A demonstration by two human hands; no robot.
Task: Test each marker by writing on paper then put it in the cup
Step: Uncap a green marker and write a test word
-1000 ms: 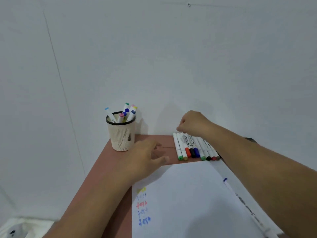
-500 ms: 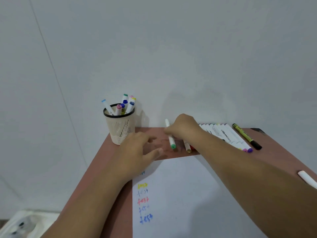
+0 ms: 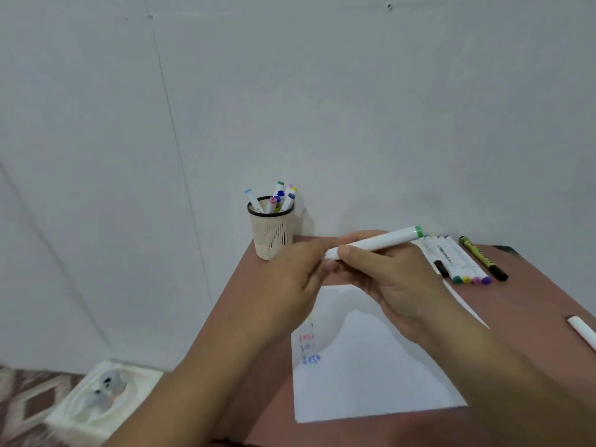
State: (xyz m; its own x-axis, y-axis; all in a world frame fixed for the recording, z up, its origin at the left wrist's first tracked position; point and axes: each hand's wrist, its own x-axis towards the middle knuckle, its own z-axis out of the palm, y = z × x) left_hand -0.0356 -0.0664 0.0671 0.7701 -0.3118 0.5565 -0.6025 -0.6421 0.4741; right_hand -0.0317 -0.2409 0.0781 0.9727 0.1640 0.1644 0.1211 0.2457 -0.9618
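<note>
Right hand grips a marker above the paper; left hand seemingly pinches its near-left end.

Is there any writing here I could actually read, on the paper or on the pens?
White paper sheet: four short coloured scribbles (yellow, red, two blue), too blurred to read.
White markers lying in a row: dark barrel print, too small to read.
Yellow-green pen with black cap: dark marks, unreadable.

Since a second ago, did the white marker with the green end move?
Yes. The white marker with the green end left the brown table; both hands now hold it up, nearer the beige mesh cup.
</note>
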